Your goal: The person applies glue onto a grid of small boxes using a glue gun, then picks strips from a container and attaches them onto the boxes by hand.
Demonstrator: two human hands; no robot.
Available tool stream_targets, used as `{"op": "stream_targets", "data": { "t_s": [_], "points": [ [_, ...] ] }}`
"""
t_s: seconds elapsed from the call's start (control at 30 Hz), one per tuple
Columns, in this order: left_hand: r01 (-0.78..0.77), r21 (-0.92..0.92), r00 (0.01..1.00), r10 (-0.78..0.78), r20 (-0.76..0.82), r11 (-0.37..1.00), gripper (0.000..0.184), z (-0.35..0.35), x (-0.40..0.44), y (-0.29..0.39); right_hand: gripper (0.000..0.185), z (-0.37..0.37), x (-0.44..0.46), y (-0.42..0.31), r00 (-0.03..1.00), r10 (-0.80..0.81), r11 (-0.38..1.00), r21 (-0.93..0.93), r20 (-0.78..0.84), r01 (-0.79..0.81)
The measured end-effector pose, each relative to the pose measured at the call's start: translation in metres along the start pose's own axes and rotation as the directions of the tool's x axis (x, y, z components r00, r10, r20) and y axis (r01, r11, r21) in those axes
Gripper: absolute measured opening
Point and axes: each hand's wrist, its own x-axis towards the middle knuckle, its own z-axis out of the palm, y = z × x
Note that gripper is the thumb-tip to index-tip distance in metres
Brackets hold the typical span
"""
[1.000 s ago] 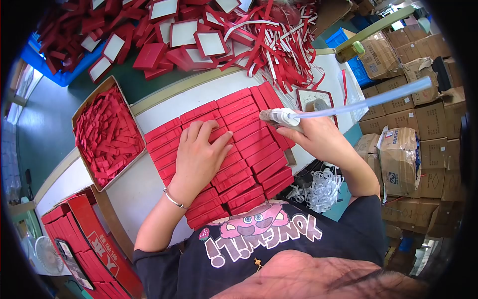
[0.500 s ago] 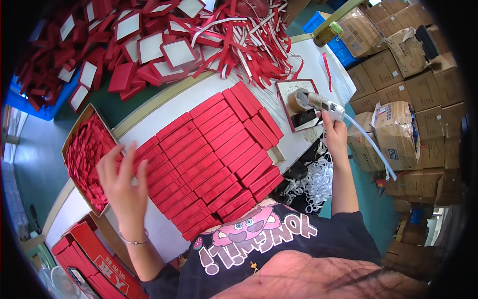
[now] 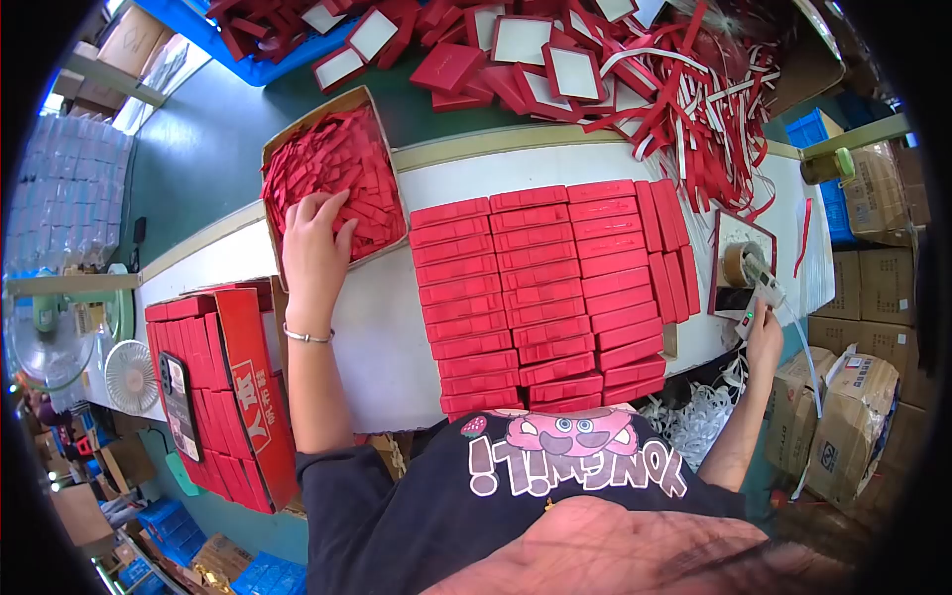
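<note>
My left hand (image 3: 317, 243) is over a cardboard box (image 3: 399, 193) of small red ribbon pieces (image 3: 332, 159). Its fingers are bent onto the pile, the thumb stands apart from them, and I see nothing held. At the right, my right hand (image 3: 762, 337) grips a white glue gun (image 3: 762, 296) with a small green light. A long whitish stick or tube (image 3: 808, 357) trails from the gun's rear. The gun's front end is by a roll of tape (image 3: 736, 266) on a red-rimmed tray (image 3: 744, 220). Rows of slim red boxes (image 3: 540, 297) lie between my hands.
Beyond the table lie red boxes with white insides (image 3: 521, 42) and a heap of red and white ribbons (image 3: 684, 89). At left stand a carton of red boxes (image 3: 260, 397), a phone (image 3: 180, 407) and a small fan (image 3: 131, 377). Cartons (image 3: 863, 416) are stacked at right.
The view has swung left, so the table appears further right. My left hand has gone from above the red boxes' edge to the ribbon pieces. My right hand keeps the glue gun.
</note>
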Motion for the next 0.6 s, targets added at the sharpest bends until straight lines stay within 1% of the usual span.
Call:
{"op": "stream_targets", "data": {
  "t_s": [0.1,0.13,0.23,0.27,0.37,0.4,0.47,0.5,0.53,0.57,0.6],
  "points": [
    [-0.01,-0.105,1.0,0.013,0.028,0.994,0.046,0.007,0.022,0.014,0.063,-0.035,-0.043,-0.044,0.999,0.051,0.999,-0.012,-0.014,-0.051],
    [-0.063,-0.056,0.998,0.065,0.027,0.996,0.05,0.012,0.03,0.015,0.059,-0.037,-0.049,-0.047,0.999,0.026,1.0,0.0,-0.038,-0.026],
    [-0.292,0.103,0.954,0.298,-0.045,0.951,0.046,0.029,0.059,0.012,0.047,-0.047,-0.06,-0.056,0.995,-0.034,0.999,0.028,-0.098,0.037],
    [-0.332,0.097,0.939,0.339,-0.06,0.938,0.035,0.033,0.065,0.01,0.044,-0.053,-0.063,-0.065,0.993,-0.047,0.998,0.032,-0.109,0.051],
    [-0.312,-0.019,0.944,0.308,-0.117,0.95,0.023,0.037,0.068,-0.003,0.033,-0.066,-0.071,-0.089,0.982,-0.105,0.988,0.095,-0.156,0.121],
    [-0.309,-0.05,0.94,0.296,-0.172,0.95,0.021,0.032,0.066,0.0,0.029,-0.069,-0.075,-0.098,0.977,-0.124,0.982,0.123,-0.173,0.146],
    [-0.303,-0.113,0.925,0.264,-0.273,0.946,0.016,0.007,0.052,0.012,0.02,-0.079,-0.087,-0.129,0.97,-0.179,0.936,0.274,-0.165,0.22],
    [-0.297,-0.16,0.925,0.243,-0.291,0.941,0.015,-0.003,0.042,0.021,0.016,-0.081,-0.094,-0.145,0.965,-0.207,0.904,0.347,-0.161,0.251],
    [-0.293,-0.206,0.925,0.222,-0.309,0.934,0.015,-0.011,0.029,0.036,0.01,-0.08,-0.099,-0.155,0.918,-0.352,0.835,0.381,-0.185,0.397],
    [-0.291,-0.254,0.923,0.201,-0.327,0.922,0.014,-0.02,0.018,0.053,0.01,-0.077,-0.107,-0.174,0.9,-0.42,0.741,0.528,-0.118,0.415],
    [-0.419,-0.253,0.881,0.323,-0.346,0.872,0.014,-0.029,0.008,0.074,0.01,-0.076,-0.119,-0.194,0.87,-0.488,0.633,0.658,-0.068,0.407]
  ]
}}
